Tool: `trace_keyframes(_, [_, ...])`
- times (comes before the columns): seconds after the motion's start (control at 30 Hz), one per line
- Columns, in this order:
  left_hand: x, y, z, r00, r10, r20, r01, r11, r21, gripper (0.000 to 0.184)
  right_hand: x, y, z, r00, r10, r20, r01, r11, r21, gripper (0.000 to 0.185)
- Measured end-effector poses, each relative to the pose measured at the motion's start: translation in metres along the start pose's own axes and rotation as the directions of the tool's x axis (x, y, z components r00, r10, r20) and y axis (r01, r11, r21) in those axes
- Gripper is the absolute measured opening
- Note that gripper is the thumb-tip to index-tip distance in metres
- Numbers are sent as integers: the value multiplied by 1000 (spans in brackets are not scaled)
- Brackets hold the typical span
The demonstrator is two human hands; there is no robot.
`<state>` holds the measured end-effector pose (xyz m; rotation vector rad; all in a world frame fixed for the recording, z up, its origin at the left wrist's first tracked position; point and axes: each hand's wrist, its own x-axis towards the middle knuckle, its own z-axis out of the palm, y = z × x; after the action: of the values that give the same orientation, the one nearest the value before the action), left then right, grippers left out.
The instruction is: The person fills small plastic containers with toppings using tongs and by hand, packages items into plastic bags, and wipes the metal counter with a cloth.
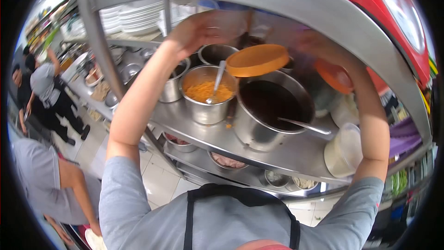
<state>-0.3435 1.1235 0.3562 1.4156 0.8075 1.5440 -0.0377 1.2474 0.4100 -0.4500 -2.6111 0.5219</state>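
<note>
My left hand is raised under the top rail, over the back of the shelf; its fingers are smeared by motion, and a pale see-through shape beside them cannot be made out. Further right, my right hand is also blurred, near an orange-red lid. Between my hands, an orange round lid sits tilted above the back rim of a large steel pot of dark liquid, with a spoon handle sticking out. Left of it, a smaller steel pot holds orange shreds and a spoon.
Stacked white plates stand behind the left post. A cloudy plastic tub is at the shelf's right front. Bowls of food sit on the lower shelf. A red-framed scale is upper right. Several people stand at left.
</note>
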Motion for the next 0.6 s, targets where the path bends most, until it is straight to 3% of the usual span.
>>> trace_keyframes(0.07, [-8,5,8,997,4,79,-6,1000,28,43,8,-19,-10,1000,5,-23,-14,913,-407,21])
trace_keyframes(0.17, [-16,5,9,1000,-8,2,8,999,46,42,11,-32,-35,995,-19,-97,-76,480,-874,21])
trace_keyframes(0.23, [-19,3,10,1000,3,-19,-2,1000,18,40,31,60,-46,969,183,164,-54,810,-584,17])
trace_keyframes(0.3, [-20,0,10,997,-50,-57,51,999,16,39,74,203,-56,739,574,352,-451,810,-375,22])
trace_keyframes(0.33, [-19,0,12,997,-36,-63,37,999,11,39,82,226,-53,639,635,433,-521,772,-363,23])
trace_keyframes(0.47, [-22,3,21,982,-112,-152,120,992,45,37,81,265,-25,357,694,625,-594,685,-422,27])
trace_keyframes(0.53, [-27,10,25,972,-147,-183,163,984,78,36,79,280,-17,263,695,669,-599,661,-452,30])
trace_keyframes(0.6, [-26,1,14,985,-99,-144,109,992,64,36,80,297,-13,191,688,700,-606,644,-466,32])
